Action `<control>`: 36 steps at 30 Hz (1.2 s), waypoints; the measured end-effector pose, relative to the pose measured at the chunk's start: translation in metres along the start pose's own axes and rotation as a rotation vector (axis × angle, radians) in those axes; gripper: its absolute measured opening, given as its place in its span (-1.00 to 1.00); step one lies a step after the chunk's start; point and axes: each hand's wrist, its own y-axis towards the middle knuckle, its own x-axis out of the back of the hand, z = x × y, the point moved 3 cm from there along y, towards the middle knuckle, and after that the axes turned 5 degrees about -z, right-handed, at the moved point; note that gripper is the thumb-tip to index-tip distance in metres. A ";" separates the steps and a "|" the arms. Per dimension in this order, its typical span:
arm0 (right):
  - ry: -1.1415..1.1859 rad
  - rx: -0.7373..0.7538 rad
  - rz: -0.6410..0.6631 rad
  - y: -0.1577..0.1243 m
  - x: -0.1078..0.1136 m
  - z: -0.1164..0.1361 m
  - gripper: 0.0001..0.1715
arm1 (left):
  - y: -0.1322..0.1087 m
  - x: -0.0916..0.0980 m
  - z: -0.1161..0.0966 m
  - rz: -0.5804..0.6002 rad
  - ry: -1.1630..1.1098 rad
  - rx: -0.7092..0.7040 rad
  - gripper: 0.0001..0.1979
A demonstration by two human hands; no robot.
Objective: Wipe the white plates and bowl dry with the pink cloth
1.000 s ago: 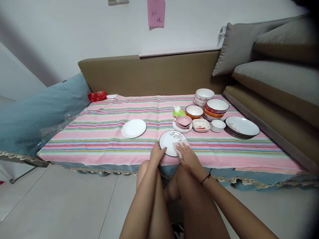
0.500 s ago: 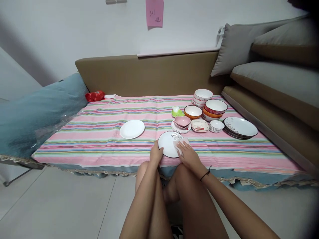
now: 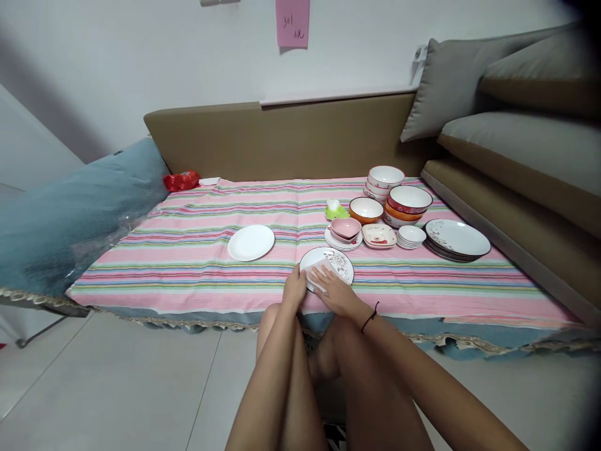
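Note:
A white plate (image 3: 342,265) with a dark rim and a brown floral pattern lies near the front edge of the striped cover. My left hand (image 3: 295,287) is closed on its left rim, thumb towards the upper face. Under the fingers of my right hand (image 3: 335,293) a pale cloth or tissue (image 3: 315,269) is held down against the plate's left part. The right fingers are extended over it and partly hide it. Just beyond the plate stand pink bowls (image 3: 346,227) on small white plates (image 3: 344,245).
To the left lies a plain white plate (image 3: 251,243). Several bowls (image 3: 385,176) are stacked at the right, by square dishes (image 3: 379,235), small white dishes (image 3: 411,235) and a stack of floral plates (image 3: 457,238). Cushions (image 3: 521,144) line the right side. A red package (image 3: 181,181) lies back left.
My right hand and the cloth have slid leftwards across the plate, from its right side to its left, uncovering the floral pattern. My left hand keeps its hold on the rim.

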 end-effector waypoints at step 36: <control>0.022 -0.131 0.121 0.023 0.018 0.017 -0.47 | 0.006 0.004 -0.003 0.000 0.052 -0.035 -0.62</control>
